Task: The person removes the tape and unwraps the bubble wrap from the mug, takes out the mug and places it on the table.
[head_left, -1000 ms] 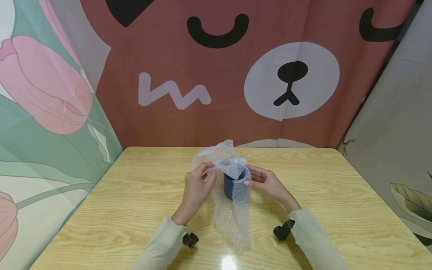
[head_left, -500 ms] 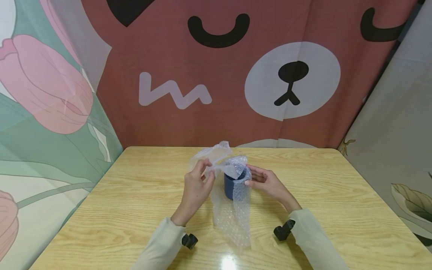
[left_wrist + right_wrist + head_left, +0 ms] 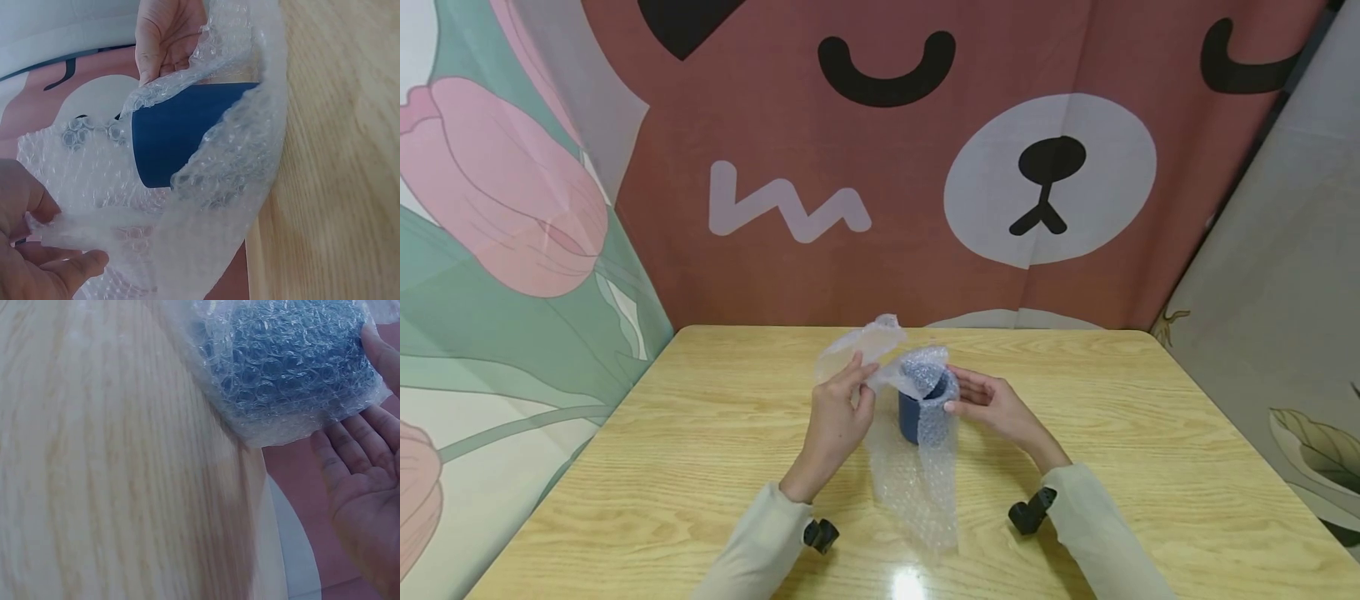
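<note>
A dark blue cup (image 3: pixel 909 416) with an open top stands on the table, partly covered by clear bubble wrap (image 3: pixel 913 496). In the left wrist view, the bare side of the cup (image 3: pixel 178 128) shows between folds of the wrap. My left hand (image 3: pixel 838 412) holds a loose flap of the wrap between thumb and fingers, left of the cup. My right hand (image 3: pixel 1000 408) grips the cup's right side through the wrap, thumb in front and fingers behind. The right wrist view shows this bubble-wrapped side (image 3: pixel 287 362). Whether the cup has a handle is hidden.
The wooden table (image 3: pixel 700 467) extends around the hands. A tail of wrap lies toward its near edge. Behind the table hangs a cloth with a bear face (image 3: pixel 775 275). Printed cloths hang at left and right. Small black cameras (image 3: pixel 822 535) sit on both wrists.
The upper wrap flap has shifted slightly left, away from the cup. My left fingers have straightened and shifted somewhat along it. My right hand and the cup stay nearly still.
</note>
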Motion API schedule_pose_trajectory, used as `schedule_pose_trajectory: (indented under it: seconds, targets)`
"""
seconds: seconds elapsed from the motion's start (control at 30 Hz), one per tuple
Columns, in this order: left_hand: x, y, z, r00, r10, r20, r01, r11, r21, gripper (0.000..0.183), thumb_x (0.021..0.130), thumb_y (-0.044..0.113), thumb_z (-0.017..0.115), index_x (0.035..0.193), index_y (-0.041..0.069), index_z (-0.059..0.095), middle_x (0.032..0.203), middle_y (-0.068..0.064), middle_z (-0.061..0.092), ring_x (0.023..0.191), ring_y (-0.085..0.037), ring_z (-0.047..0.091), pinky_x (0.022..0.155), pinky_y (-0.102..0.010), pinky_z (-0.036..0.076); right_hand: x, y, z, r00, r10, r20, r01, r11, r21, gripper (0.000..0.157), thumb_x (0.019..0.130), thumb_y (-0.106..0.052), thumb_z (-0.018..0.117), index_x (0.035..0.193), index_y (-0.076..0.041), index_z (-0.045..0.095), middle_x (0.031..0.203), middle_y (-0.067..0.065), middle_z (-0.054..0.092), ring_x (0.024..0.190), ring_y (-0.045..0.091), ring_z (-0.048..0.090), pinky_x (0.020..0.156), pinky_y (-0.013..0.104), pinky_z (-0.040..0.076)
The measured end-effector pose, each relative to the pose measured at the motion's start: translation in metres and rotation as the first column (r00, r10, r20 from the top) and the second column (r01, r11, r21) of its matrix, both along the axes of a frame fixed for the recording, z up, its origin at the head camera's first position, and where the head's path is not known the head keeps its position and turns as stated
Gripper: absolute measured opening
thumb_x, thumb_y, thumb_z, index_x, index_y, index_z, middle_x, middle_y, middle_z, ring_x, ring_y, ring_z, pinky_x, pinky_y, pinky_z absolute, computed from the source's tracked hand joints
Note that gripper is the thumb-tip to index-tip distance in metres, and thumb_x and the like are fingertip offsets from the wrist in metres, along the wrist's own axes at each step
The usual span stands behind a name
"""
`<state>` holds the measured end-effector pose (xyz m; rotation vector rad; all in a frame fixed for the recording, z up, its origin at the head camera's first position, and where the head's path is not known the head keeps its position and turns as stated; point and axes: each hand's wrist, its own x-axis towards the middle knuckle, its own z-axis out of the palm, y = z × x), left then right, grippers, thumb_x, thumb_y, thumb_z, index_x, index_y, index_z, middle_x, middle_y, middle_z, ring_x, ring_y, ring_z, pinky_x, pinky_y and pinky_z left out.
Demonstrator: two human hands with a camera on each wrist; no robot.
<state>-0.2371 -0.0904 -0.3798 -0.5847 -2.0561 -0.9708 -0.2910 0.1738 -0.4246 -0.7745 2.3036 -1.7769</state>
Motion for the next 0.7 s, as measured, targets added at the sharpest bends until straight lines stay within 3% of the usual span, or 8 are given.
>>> schedule_pose_trajectory:
  seconds: [0.1,0.17,0.23,0.3,0.4,0.5,0.57,0.7]
  targets:
    - [0.001,0.000,-0.001,1.000,0.006,0.011,-0.006,1.000,0.001,0.033,0.079,-0.010,0.060,0.110,-0.009,0.069,0.114,-0.027,0.062,0.089,-0.030,0.069,0.048,-0.026,0.047,0.000,0.001,0.001,1.000,0.000,-0.013,0.000,1.000,0.004,0.063,0.091,-0.016,0.070,0.146,-0.003,0.041,0.146,0.017,0.042,0.128,0.034,0.045,0.097,0.033,0.045]
    - [0.001,-0.001,-0.002,1.000,0.010,0.013,-0.010,1.000,0.004,0.036,0.078,-0.008,0.061,0.114,-0.010,0.067,0.116,-0.026,0.062,0.076,-0.026,0.069,0.043,-0.023,0.035,0.000,0.001,0.002,1.000,0.002,-0.020,-0.002,1.000,0.002,0.064,0.091,-0.016,0.070,0.146,-0.004,0.041,0.147,0.016,0.041,0.129,0.033,0.045,0.098,0.032,0.044]
    - [0.002,-0.001,-0.002,1.000,0.004,0.021,-0.004,1.000,0.013,0.039,0.078,-0.007,0.062,0.116,-0.011,0.065,0.118,-0.025,0.062,0.056,-0.018,0.057,0.042,-0.022,0.028,0.001,0.002,0.002,1.000,0.004,-0.025,-0.004,1.000,0.001,0.064,0.091,-0.016,0.070,0.147,-0.005,0.041,0.147,0.015,0.041,0.129,0.033,0.045,0.098,0.032,0.044]
    - [0.002,-0.001,-0.003,0.999,-0.003,0.033,0.002,1.000,0.025,0.041,0.078,-0.005,0.064,0.118,-0.010,0.064,0.120,-0.025,0.061,0.052,-0.013,0.045,0.044,-0.022,0.030,0.001,0.002,0.003,1.000,0.003,-0.029,-0.003,1.000,0.000,0.064,0.090,-0.016,0.071,0.147,-0.007,0.042,0.148,0.013,0.040,0.130,0.032,0.044,0.099,0.034,0.043]
    - [0.002,-0.002,-0.003,0.999,-0.017,0.047,0.015,0.999,0.046,0.044,0.078,-0.002,0.066,0.121,-0.009,0.063,0.123,-0.024,0.060,0.056,-0.012,0.042,0.047,-0.023,0.036,0.001,0.003,0.004,0.999,-0.005,-0.050,0.006,1.000,0.017,0.066,0.089,-0.018,0.072,0.147,-0.007,0.042,0.149,0.012,0.040,0.131,0.031,0.044,0.101,0.038,0.041]
    - [0.003,-0.002,-0.004,0.998,-0.029,0.050,0.026,0.998,0.056,0.046,0.077,-0.001,0.068,0.122,-0.008,0.062,0.125,-0.023,0.059,0.081,-0.020,0.063,0.053,-0.028,0.048,0.002,0.003,0.006,0.996,-0.022,-0.081,0.026,0.999,0.045,0.070,0.088,-0.021,0.074,0.148,-0.009,0.041,0.149,0.011,0.039,0.132,0.029,0.042,0.104,0.041,0.036]
    - [0.003,-0.002,-0.005,0.998,-0.040,0.051,0.037,0.998,0.059,0.047,0.077,-0.001,0.069,0.123,-0.008,0.062,0.126,-0.023,0.058,0.104,-0.026,0.062,0.060,-0.034,0.054,0.003,0.004,0.008,0.994,-0.029,-0.110,0.036,0.998,0.055,0.072,0.087,-0.021,0.075,0.148,-0.010,0.040,0.150,0.010,0.038,0.134,0.028,0.040,0.106,0.041,0.034]
    - [0.004,-0.002,-0.006,0.996,-0.062,0.068,0.057,0.996,0.071,0.049,0.078,-0.001,0.070,0.125,-0.008,0.060,0.129,-0.024,0.056,0.115,-0.032,0.057,0.070,-0.040,0.057,0.004,0.002,0.012,0.985,-0.049,-0.167,0.057,0.997,0.044,0.074,0.086,-0.020,0.076,0.149,-0.012,0.038,0.151,0.008,0.038,0.136,0.024,0.037,0.107,0.036,0.032]
